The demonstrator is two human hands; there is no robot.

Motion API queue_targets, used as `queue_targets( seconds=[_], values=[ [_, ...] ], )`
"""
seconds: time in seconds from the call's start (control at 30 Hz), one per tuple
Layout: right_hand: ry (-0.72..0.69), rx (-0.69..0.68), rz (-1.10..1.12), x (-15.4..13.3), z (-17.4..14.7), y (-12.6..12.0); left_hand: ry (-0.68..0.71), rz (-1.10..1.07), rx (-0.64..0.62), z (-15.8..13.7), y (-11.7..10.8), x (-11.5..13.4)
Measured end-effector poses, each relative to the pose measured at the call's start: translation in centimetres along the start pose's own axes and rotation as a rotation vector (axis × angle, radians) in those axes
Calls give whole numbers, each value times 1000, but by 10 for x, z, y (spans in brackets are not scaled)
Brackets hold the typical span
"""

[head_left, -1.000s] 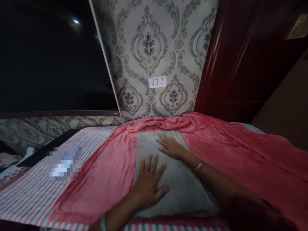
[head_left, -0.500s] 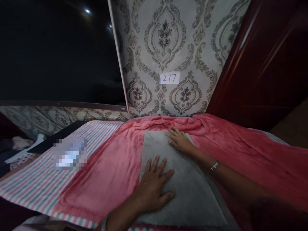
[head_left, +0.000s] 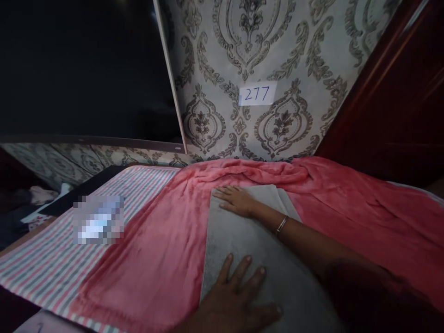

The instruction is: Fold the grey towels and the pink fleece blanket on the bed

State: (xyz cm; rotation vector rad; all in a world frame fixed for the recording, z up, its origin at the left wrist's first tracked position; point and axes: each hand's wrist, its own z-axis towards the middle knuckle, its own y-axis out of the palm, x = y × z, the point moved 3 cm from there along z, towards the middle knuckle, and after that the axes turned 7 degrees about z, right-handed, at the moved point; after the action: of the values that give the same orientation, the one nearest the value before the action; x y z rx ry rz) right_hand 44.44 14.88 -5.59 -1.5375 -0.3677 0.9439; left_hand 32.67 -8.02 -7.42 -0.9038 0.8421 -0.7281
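Observation:
A folded grey cloth (head_left: 267, 252), soft-looking like a towel or small blanket, lies on a pink plush blanket (head_left: 166, 240). My right hand (head_left: 236, 200) rests flat near the far left corner of the grey cloth, fingers stretched out toward the left. Closer to me, my left hand (head_left: 241, 298) is spread over the near part of the same cloth, palm down. Neither hand grasps anything. The layered far right edge of the grey cloth shows beyond my right forearm, which covers part of it.
Under the blanket is a striped cloth (head_left: 52, 249), with a blurred-out object (head_left: 99, 219) on it. A large dark screen (head_left: 79, 69) stands at the back left. Patterned wallpaper bears a paper label (head_left: 257, 94) reading 277. Dark red furniture (head_left: 398, 111) rises at the right.
My right hand has slid left across the far end of the grey cloth. My left hand is nearer to me and lower in view. The camera has shifted slightly.

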Motion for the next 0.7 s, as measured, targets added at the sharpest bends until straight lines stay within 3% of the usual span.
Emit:
queue_targets(
  seconds=[0.2,0.4,0.5,0.7],
  values=[
    [8,45,15,23,16,1,-2,-20,30,-6,6,1],
    [108,73,-37,10,13,-15,10,-137,-81,-8,-1,-3],
    [169,103,-110,-1,-12,-27,-35,-265,-190,-6,-12,-4],
    [165,60,-127,1,-104,-27,-94,-402,-276,1,-24,-2]
  ],
)
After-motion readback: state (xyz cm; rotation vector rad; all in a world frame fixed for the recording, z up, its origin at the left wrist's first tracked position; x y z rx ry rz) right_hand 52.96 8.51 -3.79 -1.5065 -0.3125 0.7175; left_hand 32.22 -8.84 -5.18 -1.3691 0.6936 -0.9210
